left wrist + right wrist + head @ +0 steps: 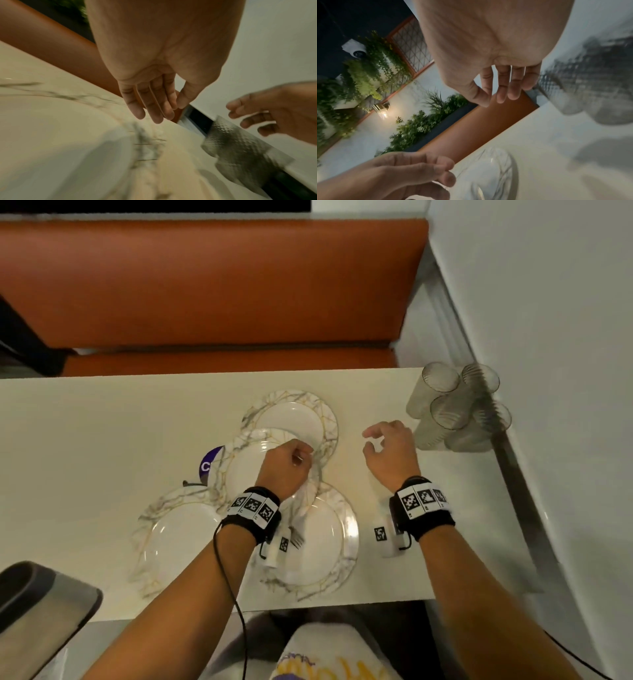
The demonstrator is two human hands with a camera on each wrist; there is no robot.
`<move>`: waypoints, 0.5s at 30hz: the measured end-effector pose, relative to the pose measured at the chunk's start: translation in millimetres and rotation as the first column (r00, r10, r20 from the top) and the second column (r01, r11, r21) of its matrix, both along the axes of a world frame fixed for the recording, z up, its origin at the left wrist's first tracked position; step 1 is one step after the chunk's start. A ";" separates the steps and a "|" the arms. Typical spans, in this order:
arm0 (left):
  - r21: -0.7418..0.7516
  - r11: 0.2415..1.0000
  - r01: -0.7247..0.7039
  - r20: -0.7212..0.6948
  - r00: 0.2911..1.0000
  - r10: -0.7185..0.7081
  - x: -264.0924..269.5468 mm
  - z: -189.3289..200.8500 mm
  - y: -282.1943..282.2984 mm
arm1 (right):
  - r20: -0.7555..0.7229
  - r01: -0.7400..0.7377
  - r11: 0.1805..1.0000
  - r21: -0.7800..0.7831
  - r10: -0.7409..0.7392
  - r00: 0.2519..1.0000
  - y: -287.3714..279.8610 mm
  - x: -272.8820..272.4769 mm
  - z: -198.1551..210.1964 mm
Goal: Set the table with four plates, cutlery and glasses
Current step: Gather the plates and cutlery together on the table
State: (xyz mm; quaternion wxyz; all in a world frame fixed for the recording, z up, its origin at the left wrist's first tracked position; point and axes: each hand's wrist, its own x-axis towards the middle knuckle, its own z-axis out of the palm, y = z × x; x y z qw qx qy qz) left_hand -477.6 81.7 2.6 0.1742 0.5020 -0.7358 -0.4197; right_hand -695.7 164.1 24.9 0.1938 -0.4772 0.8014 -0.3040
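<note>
The glasses (pixel 455 409) cluster at the frame's right, smooth, breakable, best gripped round the wall. The right hand (pixel 390 451) hovers beside them, loosely curled, empty; the left hand (pixel 286 470) seems empty.

Restaurant booth, orange padded bench (pixel 212 285), cream table (pixel 85 419), wall plants (pixel 373 65)

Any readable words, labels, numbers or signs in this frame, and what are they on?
"C": white letter on the purple disc, mostly hidden under a plate; the rest of the word is covered.
Yellow and purple print on the white cloth at the bottom edge: cut off and blurred, unreadable.
Wristbands: black-and-white marker squares, with small characters beneath too small to read.
Wrist views: no text.
</note>
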 end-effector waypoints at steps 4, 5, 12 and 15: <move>0.029 0.991 -0.129 0.034 0.991 0.128 75.9 -10.7 -8.8 | 0.122 -0.078 0.982 0.174 0.057 0.991 -14.3 51.9 -22.1; 0.039 0.987 -0.153 0.039 0.988 0.151 94.3 -12.9 -10.1 | 0.142 -0.077 0.972 0.223 0.046 0.989 -18.0 63.5 -27.5; 0.102 0.947 -0.304 0.059 0.952 0.299 195.9 -20.9 -19.0 | 0.185 0.059 0.889 0.454 -0.159 0.970 -35.5 120.3 -60.4; 0.136 0.935 -0.328 0.071 0.944 0.321 219.6 -23.1 -23.1 | 0.209 0.144 0.884 0.445 -0.259 0.943 -40.2 132.8 -67.8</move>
